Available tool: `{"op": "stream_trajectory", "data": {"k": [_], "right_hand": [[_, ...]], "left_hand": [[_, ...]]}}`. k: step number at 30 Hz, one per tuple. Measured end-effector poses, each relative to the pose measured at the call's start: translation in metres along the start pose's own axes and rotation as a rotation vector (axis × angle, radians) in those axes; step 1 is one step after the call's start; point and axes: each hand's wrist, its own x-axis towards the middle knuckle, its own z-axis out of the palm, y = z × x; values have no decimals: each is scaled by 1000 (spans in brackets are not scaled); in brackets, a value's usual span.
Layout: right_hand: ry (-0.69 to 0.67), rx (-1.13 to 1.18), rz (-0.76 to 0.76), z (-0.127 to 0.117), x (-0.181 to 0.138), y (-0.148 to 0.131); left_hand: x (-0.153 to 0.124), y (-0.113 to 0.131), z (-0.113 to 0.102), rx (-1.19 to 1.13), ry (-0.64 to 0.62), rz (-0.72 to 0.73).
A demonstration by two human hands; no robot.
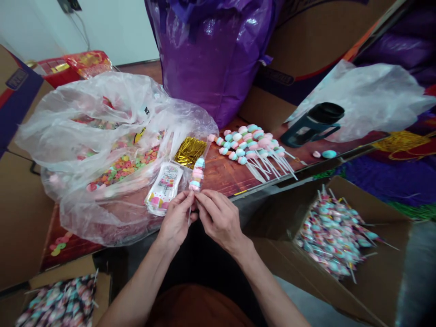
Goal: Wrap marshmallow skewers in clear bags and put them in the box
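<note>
Head view: we've got both hands together at the base of one pink-and-blue candy skewer (pixel 197 175), tipped slightly, near the front edge of the red-brown wood-look counter (pixel 221 175). Left hand (pixel 175 219) is pinched on the thin white stick; right hand (pixel 221 219) has its fingers closed in beside it. Our read on risks: over-squeezing dents the soft-looking rounded pieces; a slack pinch lets the stick spin or drop. A stray knuckle could scatter the shiny gold foil strips (pixel 189 152) or skew the slick stack of printed plastic sleeves (pixel 165 184). Crinkly translucent plastic bag (pixel 102 222) could snag fingers.
</note>
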Motion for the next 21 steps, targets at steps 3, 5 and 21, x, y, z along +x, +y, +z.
{"op": "stream_trajectory", "data": {"k": [3,5,21], "right_hand": [[86,10,23,3,-3,1],[103,35,46,5,-3,1],[270,425,562,-58,-14,-19]], "left_hand": [[-1,-3,2,-32,-18,-66],[-2,-5,4,-48,-36,-78],[-11,-8,36,436,-239,172]]}}
